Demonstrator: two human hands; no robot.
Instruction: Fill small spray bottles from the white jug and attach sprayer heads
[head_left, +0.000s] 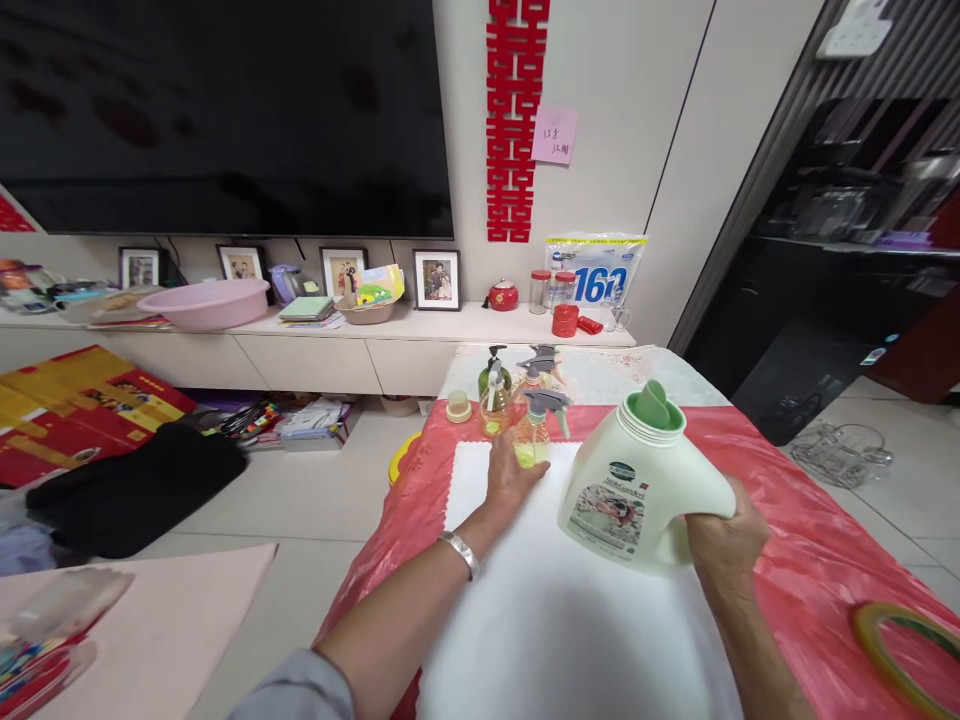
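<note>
My right hand is closed round the handle of a large pale-green detergent jug, which hangs over the white sheet and leans to the left. A green spout shows in its uncapped neck. At the far side of the sheet, my left hand has thumb and fingers apart, right at the foot of a clear spray bottle with yellowish liquid; whether it touches is unclear. Beside that stands another spray bottle, also holding some yellow liquid. Behind them are a green pump bottle and more grey spray heads.
A greenish cap sits left of the bottles on the red plastic table cover. A roll of tape lies at the right edge. Beyond the table, a low cabinet bears a pink basin, photo frames and jars.
</note>
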